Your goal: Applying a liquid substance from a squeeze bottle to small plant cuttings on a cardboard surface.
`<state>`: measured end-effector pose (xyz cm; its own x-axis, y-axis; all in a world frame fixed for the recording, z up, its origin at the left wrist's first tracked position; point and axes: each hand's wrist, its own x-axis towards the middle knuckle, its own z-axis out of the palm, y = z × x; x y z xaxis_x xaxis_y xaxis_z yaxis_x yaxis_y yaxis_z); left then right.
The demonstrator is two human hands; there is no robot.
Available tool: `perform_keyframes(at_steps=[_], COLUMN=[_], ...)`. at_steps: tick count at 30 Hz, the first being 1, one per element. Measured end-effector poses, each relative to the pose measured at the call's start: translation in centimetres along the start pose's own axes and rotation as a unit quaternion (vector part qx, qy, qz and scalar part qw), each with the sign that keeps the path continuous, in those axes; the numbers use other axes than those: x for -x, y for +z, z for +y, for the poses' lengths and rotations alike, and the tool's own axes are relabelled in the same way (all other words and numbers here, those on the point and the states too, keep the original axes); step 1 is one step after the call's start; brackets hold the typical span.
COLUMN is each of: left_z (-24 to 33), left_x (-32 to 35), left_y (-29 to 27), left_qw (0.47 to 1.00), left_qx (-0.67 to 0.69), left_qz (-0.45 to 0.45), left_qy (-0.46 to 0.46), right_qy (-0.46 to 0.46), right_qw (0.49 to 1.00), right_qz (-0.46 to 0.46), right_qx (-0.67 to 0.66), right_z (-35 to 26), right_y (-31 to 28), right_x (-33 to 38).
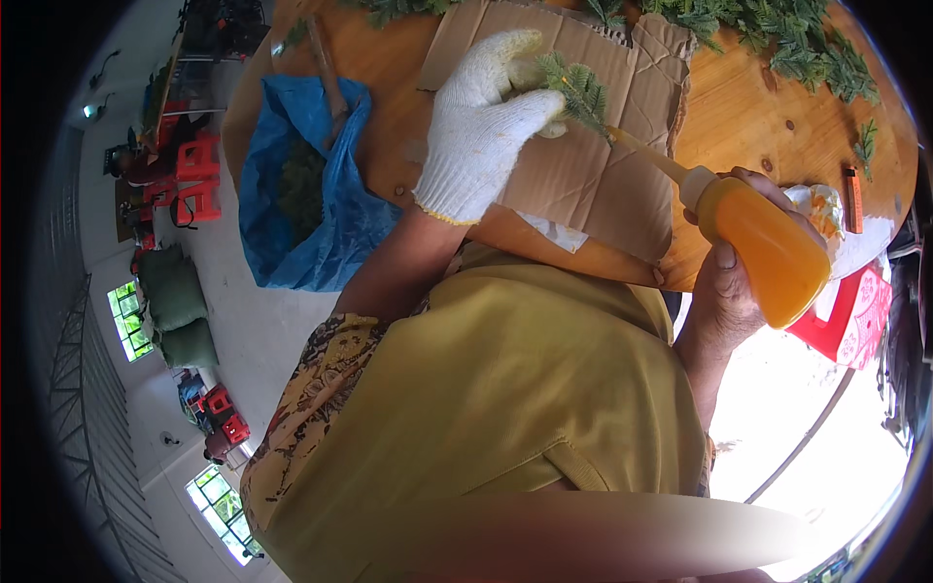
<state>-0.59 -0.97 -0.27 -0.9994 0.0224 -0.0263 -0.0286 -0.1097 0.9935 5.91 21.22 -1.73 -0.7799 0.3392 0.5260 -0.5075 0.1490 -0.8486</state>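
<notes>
Over a sheet of brown cardboard (583, 165) laid on the round wooden tabletop (748, 107), a small green fern-like sprig (580, 89) is held by the left hand (486, 126), which is covered by a white knitted glove. The gloved fingers (530, 107) are closed narrowly around the sprig's lower stem, so that the leafy tip stands free above the cardboard. An orange squeeze bottle (763, 243) is gripped by the bare right hand (729, 282), whose fingers are wrapped fully around the bottle's body. The bottle's long thin nozzle (646, 155) is aimed at the base of the sprig and appears to reach it, though actual contact cannot be confirmed.

For the step to be done well, the nozzle would best be kept at the stem end only, the bottle pressed gently so that little fluid is released, and the sprig kept above the cardboard so that drips are caught there and not on the wood.

The sprig is short, feathery and dark green, with fine needle-like leaflets along one stalk. More of the same greenery (797, 44) is scattered along the far edge of the tabletop, and a blue plastic bag (321, 204) holding green material is seen beside the tabletop at the left.
</notes>
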Motion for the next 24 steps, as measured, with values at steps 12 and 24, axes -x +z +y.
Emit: perform_keyframes(at_steps=[12, 24], left_z=[0.7, 8.6], left_x=[0.1, 4.5], left_y=[-1.0, -21.7], left_qw=[1.0, 0.88], left_qx=[-0.008, -0.393], left_qz=[0.016, 0.268], left_qy=[0.005, 0.024], right_qy=[0.03, 0.234], right_qw=[0.998, 0.914], right_qz=[-0.011, 0.107], right_qx=[-0.046, -0.313], right_z=[0.0, 3.4], right_y=[-0.2, -2.5], right_x=[1.2, 1.9])
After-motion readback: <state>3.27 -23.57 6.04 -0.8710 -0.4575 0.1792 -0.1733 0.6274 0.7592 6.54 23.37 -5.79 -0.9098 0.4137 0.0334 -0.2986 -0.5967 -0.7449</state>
